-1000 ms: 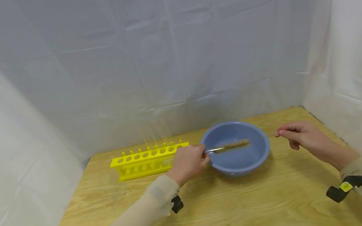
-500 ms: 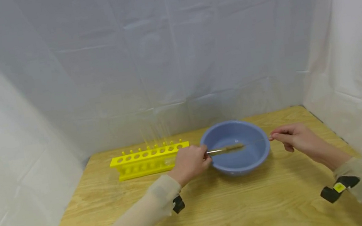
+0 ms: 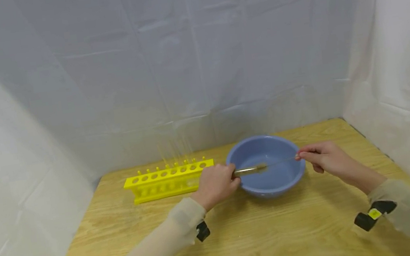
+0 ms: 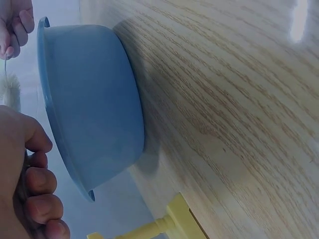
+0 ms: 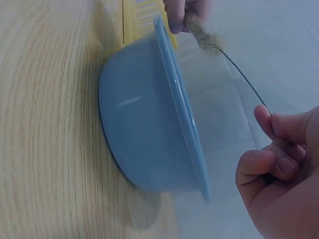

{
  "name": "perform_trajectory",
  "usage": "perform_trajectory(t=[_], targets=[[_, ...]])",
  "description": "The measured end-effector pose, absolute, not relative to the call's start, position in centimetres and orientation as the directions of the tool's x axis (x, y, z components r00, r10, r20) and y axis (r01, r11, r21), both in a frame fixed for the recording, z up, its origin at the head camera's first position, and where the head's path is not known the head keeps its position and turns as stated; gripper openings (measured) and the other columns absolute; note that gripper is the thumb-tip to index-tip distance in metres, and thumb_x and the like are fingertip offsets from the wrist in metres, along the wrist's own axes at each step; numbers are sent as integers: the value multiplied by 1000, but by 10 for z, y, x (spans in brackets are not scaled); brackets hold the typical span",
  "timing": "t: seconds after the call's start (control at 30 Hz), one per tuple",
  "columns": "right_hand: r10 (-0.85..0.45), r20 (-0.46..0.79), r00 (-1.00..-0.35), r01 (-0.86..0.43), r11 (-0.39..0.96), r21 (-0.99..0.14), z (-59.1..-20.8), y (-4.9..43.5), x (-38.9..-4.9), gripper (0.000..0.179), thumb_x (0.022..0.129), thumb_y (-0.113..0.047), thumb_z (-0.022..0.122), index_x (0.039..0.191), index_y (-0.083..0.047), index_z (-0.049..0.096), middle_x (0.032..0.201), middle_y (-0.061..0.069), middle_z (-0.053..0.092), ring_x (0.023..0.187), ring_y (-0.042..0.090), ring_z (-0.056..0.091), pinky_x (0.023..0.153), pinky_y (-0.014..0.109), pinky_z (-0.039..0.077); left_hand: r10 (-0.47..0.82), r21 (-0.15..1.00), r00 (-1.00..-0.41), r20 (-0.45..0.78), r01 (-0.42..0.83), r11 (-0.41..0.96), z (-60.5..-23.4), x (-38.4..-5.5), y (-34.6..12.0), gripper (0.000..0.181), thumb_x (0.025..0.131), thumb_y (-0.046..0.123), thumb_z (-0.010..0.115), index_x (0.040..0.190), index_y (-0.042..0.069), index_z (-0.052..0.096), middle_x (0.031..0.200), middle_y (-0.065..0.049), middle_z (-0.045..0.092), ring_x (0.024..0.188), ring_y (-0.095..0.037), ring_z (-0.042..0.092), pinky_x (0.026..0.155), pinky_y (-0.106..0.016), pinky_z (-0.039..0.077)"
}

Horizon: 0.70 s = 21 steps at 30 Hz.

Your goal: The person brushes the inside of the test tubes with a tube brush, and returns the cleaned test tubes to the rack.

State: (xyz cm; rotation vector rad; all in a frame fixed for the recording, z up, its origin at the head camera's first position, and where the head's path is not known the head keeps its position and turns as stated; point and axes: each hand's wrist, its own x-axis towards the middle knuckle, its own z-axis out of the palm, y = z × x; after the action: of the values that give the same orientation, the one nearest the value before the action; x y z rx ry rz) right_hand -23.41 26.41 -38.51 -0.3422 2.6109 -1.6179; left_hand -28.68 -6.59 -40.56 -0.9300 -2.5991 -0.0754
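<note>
My left hand (image 3: 216, 184) grips a clear test tube (image 3: 242, 172) lying nearly level over the left side of a blue basin (image 3: 272, 191). Most of the tube is hidden in the fist. From its mouth sticks the tan bristle end of a test tube brush (image 3: 261, 167), with the rest of the bristles inside the glass. My right hand (image 3: 327, 162), at the basin's right rim, pinches the twisted wire handle (image 5: 245, 79) between thumb and index finger. The right wrist view shows its other fingers curled without anything in them.
Left of the basin stands a yellow test tube rack (image 3: 169, 182) with round holes and pegs. Several thin clear shapes rise behind its pegs. Both stand on a wooden table (image 3: 245, 237) enclosed by white sheeting (image 3: 194, 58) at the back and sides.
My right hand has moved left, and the brush has slid farther into the tube, so fewer bristles show outside it. The left hand has stayed nearly still.
</note>
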Motion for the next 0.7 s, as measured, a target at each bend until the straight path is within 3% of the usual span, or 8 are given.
perform_trajectory(t=[0.7], targets=[[-202,104,-974,-176,382,-907,-392,235,-239,34,106,-18,53,121,9,65,106,24,68,55,13,42,52,29,40,571,-48,-753,327,590,806,-399,-283,-62,32,91,32,65,68,20,48,55,6,44,47,-10,40,39,-27,28]])
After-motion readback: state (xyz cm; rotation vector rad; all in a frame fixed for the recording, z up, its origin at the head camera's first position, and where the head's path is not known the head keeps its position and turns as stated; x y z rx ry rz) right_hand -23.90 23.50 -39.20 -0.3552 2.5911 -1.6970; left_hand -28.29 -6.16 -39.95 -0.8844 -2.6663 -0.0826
